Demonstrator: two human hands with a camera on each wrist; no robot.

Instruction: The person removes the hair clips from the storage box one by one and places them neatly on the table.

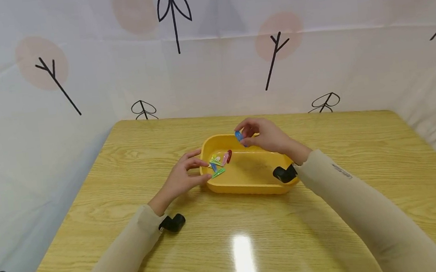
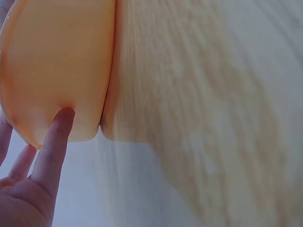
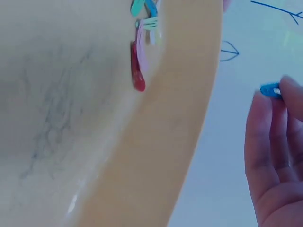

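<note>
Between the thumb and fingertips of my right hand is a small blue hair clip, raised above the far side of a yellow plastic basin. The right wrist view shows the blue clip pinched at the fingertips. My left hand holds the basin's left end, with finger and thumb over the rim; in the left wrist view one finger presses the outer wall. Several hair clips lie in the basin's left end: a green one, a pink one and a dark red one among them.
The basin stands on a wood-grain table. Behind and beside the table hangs a pale cloth with plant drawings. Black wrist cameras sit on both sleeves, the right one overlapping the basin's right end in the head view.
</note>
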